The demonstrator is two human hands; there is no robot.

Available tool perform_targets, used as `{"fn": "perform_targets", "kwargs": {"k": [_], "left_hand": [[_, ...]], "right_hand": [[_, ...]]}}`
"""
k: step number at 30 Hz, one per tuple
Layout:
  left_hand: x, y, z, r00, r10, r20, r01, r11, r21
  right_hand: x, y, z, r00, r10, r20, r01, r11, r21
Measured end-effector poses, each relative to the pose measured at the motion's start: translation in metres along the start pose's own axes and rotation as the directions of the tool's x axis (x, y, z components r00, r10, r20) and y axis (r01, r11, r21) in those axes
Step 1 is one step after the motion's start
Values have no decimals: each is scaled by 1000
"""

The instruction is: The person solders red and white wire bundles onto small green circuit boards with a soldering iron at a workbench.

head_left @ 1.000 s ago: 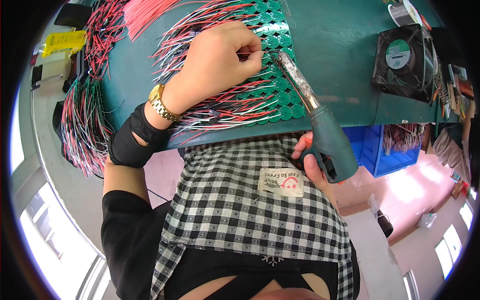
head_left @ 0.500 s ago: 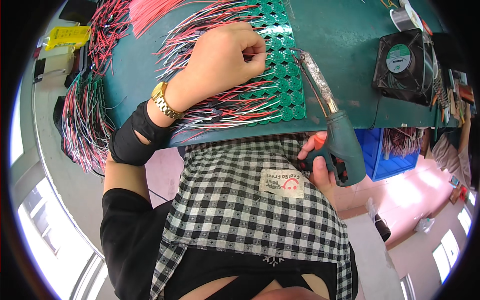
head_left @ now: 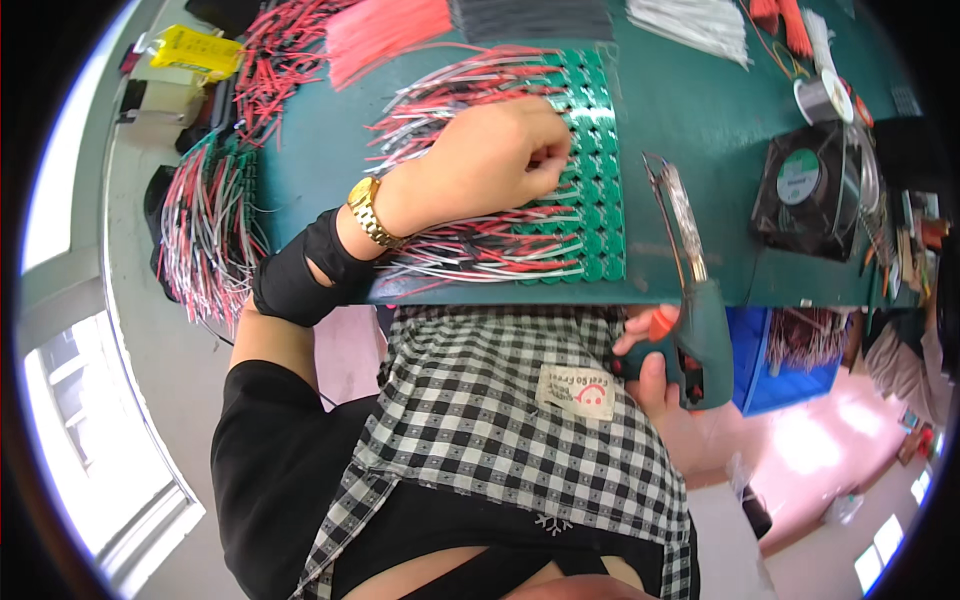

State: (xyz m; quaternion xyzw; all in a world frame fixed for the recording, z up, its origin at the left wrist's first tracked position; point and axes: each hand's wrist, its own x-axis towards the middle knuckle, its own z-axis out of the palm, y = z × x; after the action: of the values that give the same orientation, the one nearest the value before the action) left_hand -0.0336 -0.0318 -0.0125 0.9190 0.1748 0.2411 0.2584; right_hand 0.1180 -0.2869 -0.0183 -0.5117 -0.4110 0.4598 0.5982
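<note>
My left hand (head_left: pixel 500 155), with a gold watch (head_left: pixel 372 212) at the wrist, hovers over a panel of round green circuit boards (head_left: pixel 604 205). Its thumb and fingers are pinched together, and whatever lies between them is hidden. Red, white and black wires (head_left: pixel 490 245) run leftward from the panel beneath this hand. Below the table's front edge, my right hand (head_left: pixel 648 368) wraps the handle of a dark green soldering gun (head_left: pixel 706 325) with an orange-red trigger. Its long metal barrel points away from me, the tip just right of the panel and apart from it.
Bundles of red (head_left: pixel 390 35), black (head_left: pixel 530 18) and white wires (head_left: pixel 690 28) lie at the back. A solder spool (head_left: pixel 823 98) and a black fan (head_left: pixel 808 185) stand at right. Finished-looking wired boards (head_left: pixel 208 225) hang at left; a blue crate (head_left: pixel 752 385) sits below right.
The soldering gun's tip has drawn back from the panel's right edge, toward me and rightward. My left hand stays pinched over the wires. The view has shifted, showing more of the table's far side.
</note>
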Motion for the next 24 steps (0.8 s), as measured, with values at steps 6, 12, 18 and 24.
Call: {"fn": "perform_targets", "kwargs": {"k": [6, 12, 18, 24], "left_hand": [[29, -71, -73, 935, -286, -209, 347, 858, 379], [18, -120, -71, 924, -306, -231, 382, 680, 626], [16, -123, -84, 904, -225, -365, 405, 727, 555], [17, -100, -81, 829, -313, -464, 365, 931, 24]], "right_hand": [[-16, 3, -8, 985, 96, -145, -102, 994, -33], [-11, 15, -17, 997, -36, -67, 35, 999, -14], [-13, 8, -23, 998, -41, 53, 46, 994, -97], [-17, 15, -21, 993, -99, 58, 102, 993, -56]]}}
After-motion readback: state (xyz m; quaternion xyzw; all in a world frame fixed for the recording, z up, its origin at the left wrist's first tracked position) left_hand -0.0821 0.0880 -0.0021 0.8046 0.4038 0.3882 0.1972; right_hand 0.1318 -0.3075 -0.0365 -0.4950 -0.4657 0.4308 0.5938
